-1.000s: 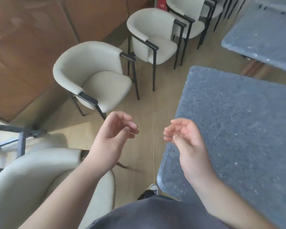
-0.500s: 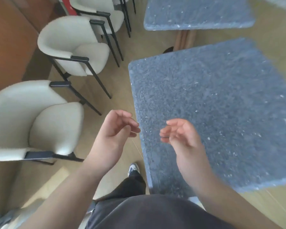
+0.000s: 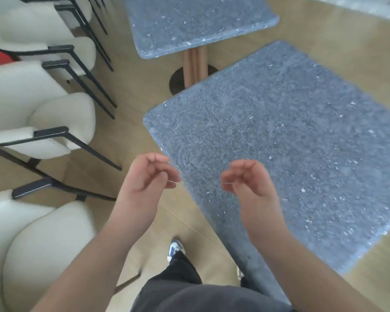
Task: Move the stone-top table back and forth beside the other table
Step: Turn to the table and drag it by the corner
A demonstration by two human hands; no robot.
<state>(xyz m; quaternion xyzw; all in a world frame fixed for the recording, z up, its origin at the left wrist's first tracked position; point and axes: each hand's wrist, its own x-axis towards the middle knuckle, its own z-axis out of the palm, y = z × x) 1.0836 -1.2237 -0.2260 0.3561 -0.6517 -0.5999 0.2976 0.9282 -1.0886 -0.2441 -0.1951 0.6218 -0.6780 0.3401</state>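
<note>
Speckled grey stone-top table [image 3: 291, 140] stands near the other table [image 3: 189, 21], their corners apart.

Left hand [image 3: 148, 176] and right hand [image 3: 249, 180]: both raised side by side, apart, fingers loosely curled inward, holding nothing; forearms bare.

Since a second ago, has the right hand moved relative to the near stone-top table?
Yes. The right hand was at the near stone-top table's left edge; now it hovers further in over the top, past the near left corner, gripping nothing.
</note>
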